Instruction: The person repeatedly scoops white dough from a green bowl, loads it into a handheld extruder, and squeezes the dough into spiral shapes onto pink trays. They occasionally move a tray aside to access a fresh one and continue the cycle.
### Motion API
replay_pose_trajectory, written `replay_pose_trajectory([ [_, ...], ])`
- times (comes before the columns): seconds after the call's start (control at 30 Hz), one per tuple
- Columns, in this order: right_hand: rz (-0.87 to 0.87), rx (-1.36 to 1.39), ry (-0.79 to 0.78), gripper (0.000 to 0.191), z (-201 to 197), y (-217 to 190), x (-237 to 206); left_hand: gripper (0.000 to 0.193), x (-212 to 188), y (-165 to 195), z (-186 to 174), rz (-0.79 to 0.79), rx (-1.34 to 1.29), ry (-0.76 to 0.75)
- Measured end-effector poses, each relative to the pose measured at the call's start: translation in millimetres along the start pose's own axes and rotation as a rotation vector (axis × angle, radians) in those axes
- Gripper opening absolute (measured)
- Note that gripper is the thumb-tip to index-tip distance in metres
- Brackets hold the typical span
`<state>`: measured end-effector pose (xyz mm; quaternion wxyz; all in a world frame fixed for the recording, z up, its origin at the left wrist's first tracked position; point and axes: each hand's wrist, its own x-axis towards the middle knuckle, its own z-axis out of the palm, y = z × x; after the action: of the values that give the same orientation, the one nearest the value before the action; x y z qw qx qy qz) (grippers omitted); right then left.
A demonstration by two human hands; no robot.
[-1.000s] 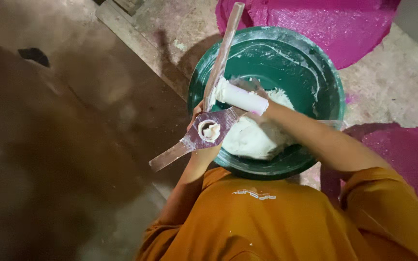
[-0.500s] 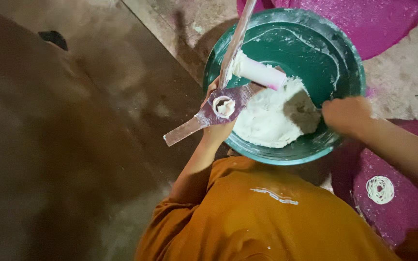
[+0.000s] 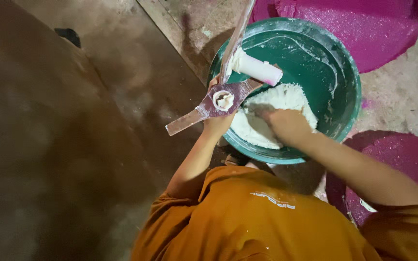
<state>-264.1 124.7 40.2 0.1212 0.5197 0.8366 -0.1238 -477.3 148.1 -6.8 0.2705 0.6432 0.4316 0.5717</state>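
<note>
From the head camera, the only view I have, I look straight down on the person's orange shirt [image 3: 247, 227] and both forearms reaching to a green basin [image 3: 337, 72] that sits on the concrete floor [image 3: 136, 82]. A mound of white dough [image 3: 272, 108] lies against the basin's near wall, and the far half of the bottom is bare green with only white smears.

The left hand [image 3: 217, 124] is at the basin's left rim, closed around a flat wooden press [image 3: 218, 102] whose round hole is packed with white dough. One handle of the press sticks out past the rim toward the floor, and a second slat runs up toward the top edge of the frame. A white cylinder [image 3: 260, 70] pokes out from the press over the basin.

The right hand [image 3: 286, 124] is down on the mound's near edge, fingers curled into the dough. I judge it is pinching up a lump, though the fingers are partly sunk and I cannot tell how much it holds.

Magenta mats [image 3: 364, 29] lie beyond the basin's far rim and beside its right side.

As for progress, the press looks loaded, while the large mound remaining suggests most of the dough is yet to be worked.
</note>
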Motion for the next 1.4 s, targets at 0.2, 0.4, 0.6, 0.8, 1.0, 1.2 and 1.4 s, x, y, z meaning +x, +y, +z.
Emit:
replay_pose_trajectory([
  [0.2, 0.006, 0.278, -0.042, 0.054, 13, -4, -38, 0.062, 0, 2, 0, -0.047, -0.213, 0.030],
  [0.4, -0.069, 0.388, -0.089, 0.047, 0, 25, -84, 0.061, -1, 0, 0, -0.025, -0.160, 0.005],
  [0.6, 0.077, 0.405, 0.055, 0.037, -18, 13, -26, 0.049, 0, -7, 2, 0.064, -0.133, 0.036],
  [0.8, 0.040, 0.405, 0.057, 0.039, 3, -8, -10, 0.051, 2, 2, -1, 0.049, -0.141, 0.037],
  [1.0, -0.093, 0.871, -0.033, 0.036, -9, 64, -74, 0.059, 31, 7, -37, 0.198, 0.227, 0.016],
  [1.2, 0.000, 1.513, -0.210, 0.042, -43, 75, -124, 0.054, 32, 31, -18, 0.365, 0.531, -0.225],
  [1.4, 0.223, 0.137, 0.076, 0.031, -125, 36, -144, 0.045, 13, 69, 2, 0.491, 0.570, -0.531],
])
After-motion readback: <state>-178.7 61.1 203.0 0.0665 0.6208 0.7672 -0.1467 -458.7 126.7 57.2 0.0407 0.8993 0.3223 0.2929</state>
